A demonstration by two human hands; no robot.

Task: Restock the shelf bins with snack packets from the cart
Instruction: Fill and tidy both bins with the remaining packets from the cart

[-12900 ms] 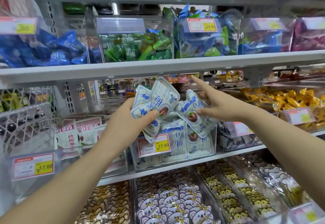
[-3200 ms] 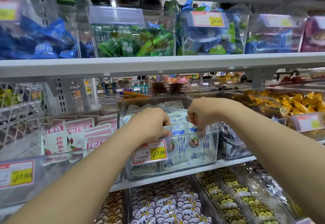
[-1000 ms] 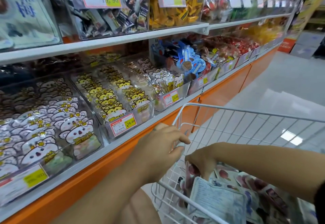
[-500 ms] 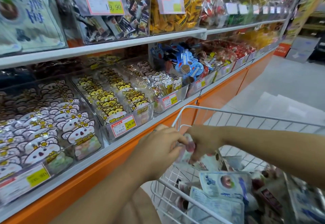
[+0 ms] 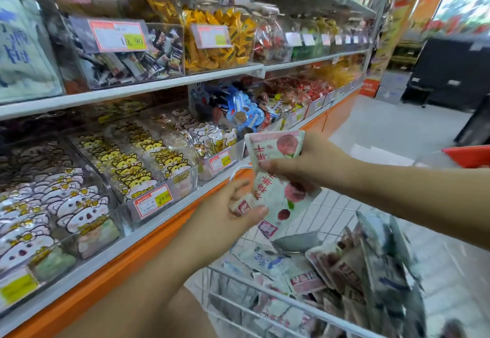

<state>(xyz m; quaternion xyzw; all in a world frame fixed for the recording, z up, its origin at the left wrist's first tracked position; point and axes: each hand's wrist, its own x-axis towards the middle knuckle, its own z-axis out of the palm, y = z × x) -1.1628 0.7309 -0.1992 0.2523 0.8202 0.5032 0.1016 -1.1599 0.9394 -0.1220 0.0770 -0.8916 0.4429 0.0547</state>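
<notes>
Pinching one pink-and-white packet (image 5: 275, 145) in the right grip (image 5: 315, 160), thumb across the front. Clamping a second packet (image 5: 283, 202) by its left edge in the left grip (image 5: 228, 211). Holding both above the near left corner of the cart (image 5: 267, 299), just right of the bottom shelf (image 5: 148, 234). Loads more packs (image 5: 318, 266) lying in the cart below.

Could easily lose the lower one tbh. Only gripping it along an edge, with floppy, slick-looking film to deal with, so might slide out and drop back into the cart or down the gap beside the shelf. Could also end up stuffing these into the wrong bin. Nothing but cartoon-animal packs in the nearest bins (image 5: 169, 178), and no matching pink ones spotted from here. Worth checking the tags before dumping.

As for writing: can make out red Chinese characters running down both packets, plus a red stamp-like square on the lower one, but too blurry to read. Can read ¥6.80 on the yellow patch of the near tag (image 5: 153, 201). Only getting ".90" off the upper tag (image 5: 119, 36), with the first digits smeared. Also big blue characters on a white pack (image 5: 21, 46) at the far left, unreadable too.
</notes>
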